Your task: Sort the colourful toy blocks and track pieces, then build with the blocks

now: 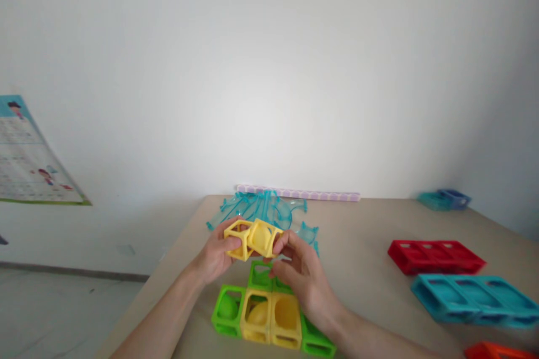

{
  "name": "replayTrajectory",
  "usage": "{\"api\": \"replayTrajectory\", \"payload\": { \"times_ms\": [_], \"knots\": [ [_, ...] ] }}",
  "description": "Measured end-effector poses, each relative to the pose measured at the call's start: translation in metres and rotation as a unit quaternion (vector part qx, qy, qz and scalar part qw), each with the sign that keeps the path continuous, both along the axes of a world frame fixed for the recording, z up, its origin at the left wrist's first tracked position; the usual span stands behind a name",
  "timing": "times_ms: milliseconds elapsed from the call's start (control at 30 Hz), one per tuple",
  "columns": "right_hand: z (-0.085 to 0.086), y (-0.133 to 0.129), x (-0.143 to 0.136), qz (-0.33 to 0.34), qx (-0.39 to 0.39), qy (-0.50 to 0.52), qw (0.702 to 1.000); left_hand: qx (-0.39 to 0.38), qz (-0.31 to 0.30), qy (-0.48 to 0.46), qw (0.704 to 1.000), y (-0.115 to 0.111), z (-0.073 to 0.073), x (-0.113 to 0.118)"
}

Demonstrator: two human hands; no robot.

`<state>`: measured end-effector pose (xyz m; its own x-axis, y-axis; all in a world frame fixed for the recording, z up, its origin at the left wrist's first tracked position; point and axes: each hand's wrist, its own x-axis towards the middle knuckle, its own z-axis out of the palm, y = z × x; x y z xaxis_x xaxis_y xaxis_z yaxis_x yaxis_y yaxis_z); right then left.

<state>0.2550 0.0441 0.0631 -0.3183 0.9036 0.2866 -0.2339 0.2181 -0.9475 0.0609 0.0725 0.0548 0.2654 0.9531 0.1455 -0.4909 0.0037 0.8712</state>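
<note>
Two yellow hollow cube blocks are held up above the table, side by side and slightly turned against each other. My left hand grips the left cube with the thumb on its front. On the right cube, the fingers of my right hand are closed at its right side. Below lies a group of joined blocks: a green block at the left, two yellow blocks in the middle, and more green blocks behind and at the right. My right hand and wrist partly cover the right-hand green ones.
Clear teal track pieces lie behind my hands, near a pale purple strip along the wall. At the right are a red block row, a blue block row and part of an orange block. Small teal and blue pieces sit far right.
</note>
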Motion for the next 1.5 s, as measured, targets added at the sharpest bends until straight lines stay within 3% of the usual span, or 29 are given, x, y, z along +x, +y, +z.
{"api": "replayTrajectory", "payload": {
  "times_ms": [333, 467, 633, 700, 800, 867, 933, 1033, 1100, 1200, 1267, 1400, 1500],
  "knots": [
    [-0.006, 0.005, -0.007, -0.05, 0.004, -0.079, 0.996, 0.015, 0.013, 0.027, 0.999, 0.002, -0.004, 0.0],
    [-0.008, 0.007, -0.006, -0.054, -0.001, -0.075, 0.996, 0.063, -0.01, 0.057, 0.996, -0.001, -0.004, 0.001],
    [-0.012, 0.007, -0.006, -0.058, 0.006, -0.103, 0.993, 0.098, 0.051, 0.138, 0.984, -0.003, -0.001, 0.005],
    [-0.011, 0.004, -0.004, -0.111, 0.039, -0.155, 0.981, 0.091, 0.092, 0.129, 0.983, -0.001, -0.002, 0.005],
    [-0.001, -0.004, 0.003, -0.198, 0.173, -0.276, 0.924, 0.075, 0.156, 0.09, 0.981, 0.004, -0.004, 0.004],
    [0.009, -0.01, 0.007, -0.164, 0.272, -0.354, 0.88, 0.067, 0.18, 0.066, 0.979, 0.005, -0.004, 0.004],
    [0.018, -0.015, 0.009, -0.059, 0.335, -0.418, 0.842, 0.059, 0.189, 0.055, 0.979, 0.006, -0.002, 0.004],
    [0.022, -0.021, 0.007, 0.075, 0.382, -0.482, 0.785, 0.045, 0.176, 0.056, 0.982, 0.005, 0.0, 0.006],
    [0.018, -0.023, 0.005, 0.099, 0.402, -0.501, 0.76, 0.036, 0.167, 0.057, 0.984, 0.005, 0.001, 0.007],
    [0.007, -0.024, 0.001, 0.088, 0.42, -0.503, 0.75, 0.037, 0.152, 0.078, 0.985, 0.002, 0.002, 0.009],
    [0.001, -0.023, 0.001, 0.084, 0.427, -0.495, 0.752, 0.065, 0.15, 0.141, 0.976, -0.002, 0.002, 0.013],
    [-0.006, -0.019, 0.001, 0.09, 0.438, -0.47, 0.761, 0.179, 0.159, 0.33, 0.913, -0.013, 0.002, 0.023],
    [-0.007, -0.016, 0.001, 0.102, 0.446, -0.45, 0.767, 0.243, 0.147, 0.398, 0.872, -0.016, 0.002, 0.028]
  ]
}}
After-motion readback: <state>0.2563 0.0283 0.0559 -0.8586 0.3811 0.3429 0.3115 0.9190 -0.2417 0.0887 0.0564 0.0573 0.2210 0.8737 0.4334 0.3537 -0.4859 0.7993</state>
